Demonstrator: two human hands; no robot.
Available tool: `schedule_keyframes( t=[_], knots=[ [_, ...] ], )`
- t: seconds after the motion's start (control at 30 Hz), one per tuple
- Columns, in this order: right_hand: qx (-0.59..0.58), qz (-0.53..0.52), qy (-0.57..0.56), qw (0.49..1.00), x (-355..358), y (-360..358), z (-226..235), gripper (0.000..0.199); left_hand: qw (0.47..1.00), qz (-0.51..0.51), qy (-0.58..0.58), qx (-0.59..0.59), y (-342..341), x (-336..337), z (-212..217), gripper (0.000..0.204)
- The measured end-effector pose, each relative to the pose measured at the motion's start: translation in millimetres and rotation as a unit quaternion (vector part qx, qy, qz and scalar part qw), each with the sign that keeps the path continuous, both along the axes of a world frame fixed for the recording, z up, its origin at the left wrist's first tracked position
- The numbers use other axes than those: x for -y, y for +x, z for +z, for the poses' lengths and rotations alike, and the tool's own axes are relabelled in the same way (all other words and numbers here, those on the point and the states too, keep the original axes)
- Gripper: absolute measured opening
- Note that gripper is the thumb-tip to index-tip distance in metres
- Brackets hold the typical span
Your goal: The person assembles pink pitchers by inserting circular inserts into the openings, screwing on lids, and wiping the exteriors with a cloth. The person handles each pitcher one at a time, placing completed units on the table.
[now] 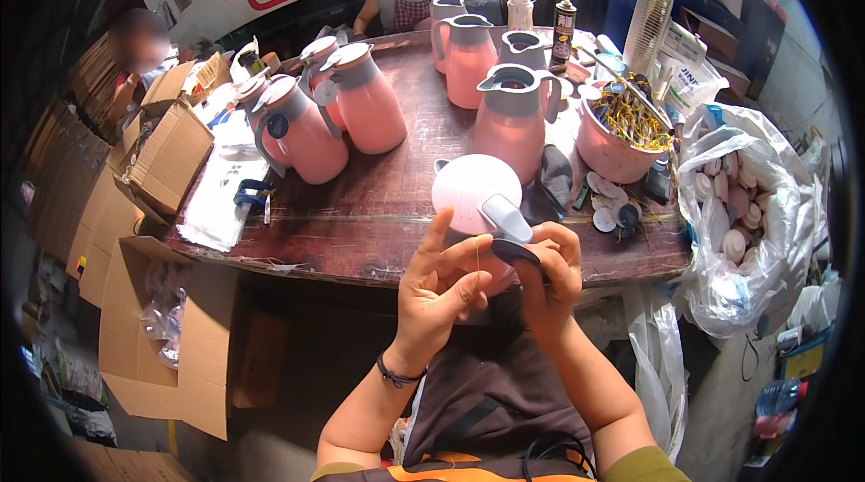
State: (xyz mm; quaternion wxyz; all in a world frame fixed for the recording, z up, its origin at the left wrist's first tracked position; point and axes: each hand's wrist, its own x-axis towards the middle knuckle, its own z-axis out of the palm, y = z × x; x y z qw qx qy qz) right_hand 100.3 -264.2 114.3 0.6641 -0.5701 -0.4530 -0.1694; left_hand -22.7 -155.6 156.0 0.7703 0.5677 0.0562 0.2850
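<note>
Right in front of me at the table's near edge stands a pink jug with a pale pink lid (pixel 473 185) and a grey thumb lever (pixel 506 218). My right hand (pixel 551 279) pinches a dark round tag (pixel 514 251) beside that lever. A thin yellowish string runs from near the tag to my left hand (pixel 441 279), whose thumb and fingertip are pressed together on it while the index finger points up. Beyond the lidded jug is an open pink jug with a grey collar (pixel 511 117). The lower part of the lidded jug is largely hidden behind my hands.
Several lidded jugs (pixel 363 99) stand left on the wooden table (pixel 423 135); open ones (pixel 470 59) stand farther back. At right are a pink tub of yellow strings (pixel 622 153) and a plastic bag of lids (pixel 748 212). Cartons (pixel 167 329) line the left. Two people sit beyond the table.
</note>
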Motion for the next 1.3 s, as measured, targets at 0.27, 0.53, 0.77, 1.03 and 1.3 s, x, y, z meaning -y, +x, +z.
schedule_keyframes(
  t=[0.27,0.53,0.77,1.03,1.3],
  knots=[
    [0.059,0.074,-0.112,0.989,5,12,18,0.021,0.997,0.012,0.071,-0.006,10,5,16,0.070],
    [0.045,0.067,-0.092,0.993,6,13,5,0.027,0.928,0.138,0.337,-0.073,11,-2,16,0.035],
    [-0.162,0.043,-0.004,0.986,4,2,-10,0.039,0.856,0.352,0.372,-0.063,4,-26,7,0.017],
    [-0.212,0.025,-0.069,0.974,4,0,10,0.037,0.978,0.113,0.174,0.009,9,-45,-11,0.015],
    [-0.176,0.017,-0.140,0.974,-38,-14,24,0.041,0.902,0.305,0.293,-0.081,-13,-23,-30,0.008]
  ],
)
